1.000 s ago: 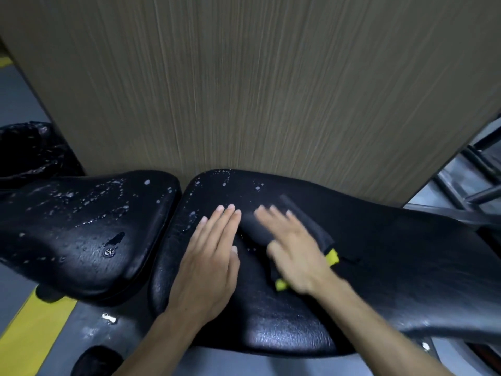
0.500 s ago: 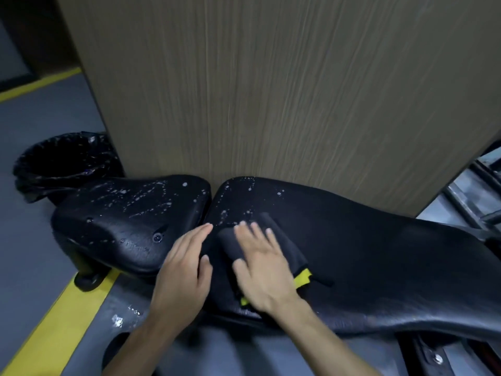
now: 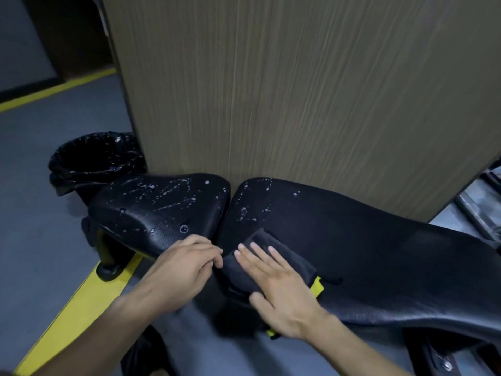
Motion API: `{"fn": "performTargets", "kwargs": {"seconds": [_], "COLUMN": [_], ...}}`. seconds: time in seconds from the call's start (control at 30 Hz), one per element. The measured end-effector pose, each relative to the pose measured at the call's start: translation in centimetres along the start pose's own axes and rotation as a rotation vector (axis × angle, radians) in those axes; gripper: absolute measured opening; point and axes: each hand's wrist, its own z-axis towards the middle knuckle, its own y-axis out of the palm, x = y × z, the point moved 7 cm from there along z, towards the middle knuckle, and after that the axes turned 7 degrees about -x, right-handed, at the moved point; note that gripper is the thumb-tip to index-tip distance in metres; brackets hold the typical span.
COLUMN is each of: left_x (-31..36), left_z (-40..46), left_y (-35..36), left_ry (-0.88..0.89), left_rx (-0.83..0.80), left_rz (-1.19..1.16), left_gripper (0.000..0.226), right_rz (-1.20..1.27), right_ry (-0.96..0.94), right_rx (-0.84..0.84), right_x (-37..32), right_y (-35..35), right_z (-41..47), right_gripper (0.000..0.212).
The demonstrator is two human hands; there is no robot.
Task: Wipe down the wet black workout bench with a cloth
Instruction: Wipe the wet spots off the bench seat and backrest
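Right now the right hand point(image 3: 282, 291) lies flat and open, fingers spread a little and pointing away from the person, pressing a dark cloth point(image 3: 273, 257) onto the near left end of the long back pad point(image 3: 379, 256) of the black workout bench. Nothing is gripped; the palm and fingers simply rest on top of the cloth. A yellow edge of the cloth point(image 3: 317, 286) shows just right of the hand, and another bit of yellow peeks out below the wrist, hanging over the pad's front edge. The left hand point(image 3: 181, 270) sits just beside it, palm down with the fingers curled loosely, resting on the near right corner of the seat pad point(image 3: 160, 210), its fingertips at the narrow gap between the two pads and close to the cloth. Whether it touches the cloth I cannot tell. The seat pad is speckled with water drops across its top, and more drops dot the far left part of the back pad, beyond the cloth; the rest of that pad to the right looks dull and free of beads. Behind the bench stands a tall wood-grain panel point(image 3: 298, 104). A bin with a black liner point(image 3: 95, 161) stands on the grey floor point(image 3: 40, 213) at the left, behind the seat pad, and a yellow stripe point(image 3: 81, 302) runs along the floor beneath the bench.
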Motion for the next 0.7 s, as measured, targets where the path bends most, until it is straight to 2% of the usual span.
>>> {"fn": "performTargets", "kwargs": {"seconds": [0.1, 0.2, 0.27, 0.37, 0.43, 0.5, 0.57, 0.63, 0.7], "left_x": [-0.6, -1.9, -2.6, -2.7, -2.8, -3.1, -3.2, -3.4, -3.6], "left_z": [0.5, 0.3, 0.3, 1.0, 1.5, 1.8, 1.8, 1.9, 1.8], "left_y": [0.2, 0.9, 1.3, 0.9, 0.6, 0.1, -0.2, -0.4, -0.5], "left_ry": [-0.004, -0.004, -0.001, 0.054, 0.088, 0.101, 0.11, 0.109, 0.116], "left_rx": [-0.118, -0.173, -0.153, -0.076, -0.066, -0.045, -0.036, -0.024, -0.043], "left_rz": [0.063, 0.063, 0.037, 0.079, 0.063, 0.015, -0.011, -0.044, -0.076], "left_gripper": [0.041, 0.066, 0.064, 0.052, 0.048, 0.047, 0.048, 0.049, 0.047], "right_rz": [-0.035, -0.02, -0.062, -0.067, -0.066, -0.068, -0.058, -0.085, -0.107], "right_ry": [0.031, 0.282, 0.322, 0.049, -0.046, -0.004, 0.166, 0.297, 0.186], "right_rx": [-0.02, 0.104, 0.126, 0.014, -0.06, -0.051, 0.027, 0.065, 0.038], "right_x": [4.2, 9.3, 8.4, 3.0, 3.3, 6.8, 10.8, 12.1, 9.1], "right_y": [-1.3, -3.6, -3.3, -0.9, -1.0, -2.7, -4.6, -4.7, -3.3], "right_z": [1.1, 4.2, 5.4, 4.5, 4.7, 7.7, 11.8, 13.8, 13.0], "right_gripper": [0.08, 0.082, 0.081, 0.079, 0.079, 0.077, 0.073, 0.071, 0.074]}}
